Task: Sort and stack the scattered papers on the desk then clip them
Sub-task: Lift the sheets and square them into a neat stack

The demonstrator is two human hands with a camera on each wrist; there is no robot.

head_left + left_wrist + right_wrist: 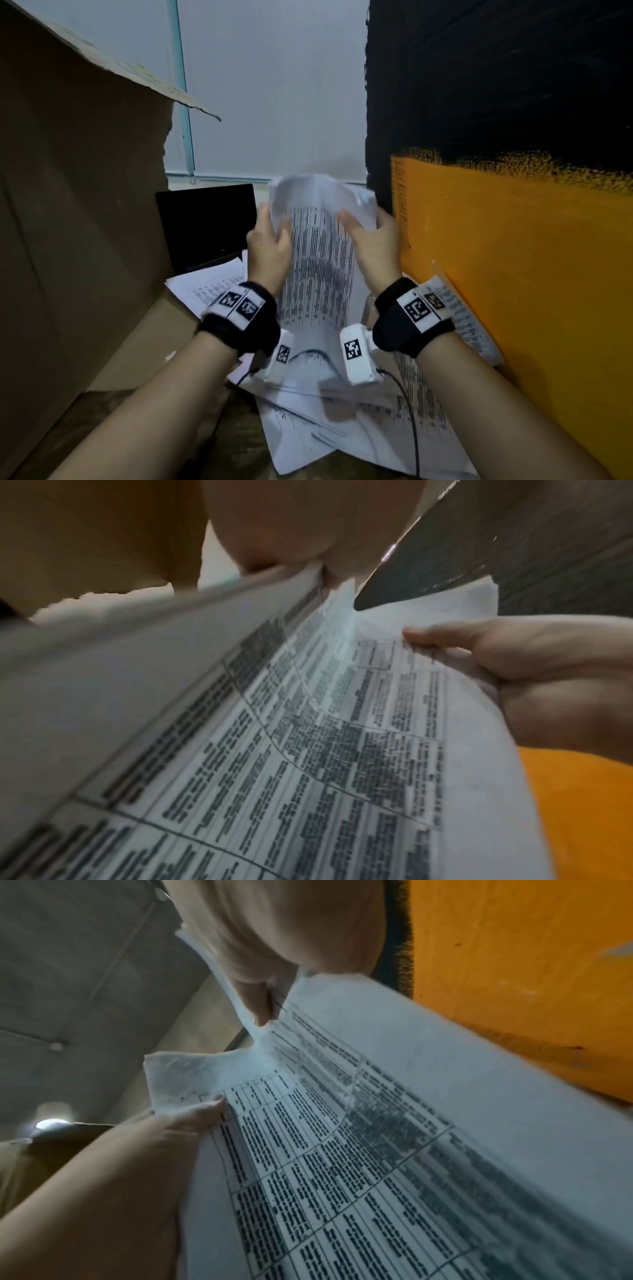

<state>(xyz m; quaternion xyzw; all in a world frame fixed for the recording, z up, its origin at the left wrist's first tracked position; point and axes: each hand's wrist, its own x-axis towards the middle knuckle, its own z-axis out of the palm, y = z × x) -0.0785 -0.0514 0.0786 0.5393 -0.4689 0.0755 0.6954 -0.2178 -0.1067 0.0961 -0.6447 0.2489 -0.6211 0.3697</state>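
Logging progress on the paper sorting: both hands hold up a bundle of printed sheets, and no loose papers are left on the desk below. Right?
Not quite. Left hand and right hand do hold up the printed sheets, but the head view shows loose papers lying scattered on the desk beneath them.

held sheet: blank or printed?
Printed: black table text on the white held sheet; right wrist view shows it best.

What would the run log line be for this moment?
left hand: grips papers | right hand: grips papers | loose sheets on desk | unclipped
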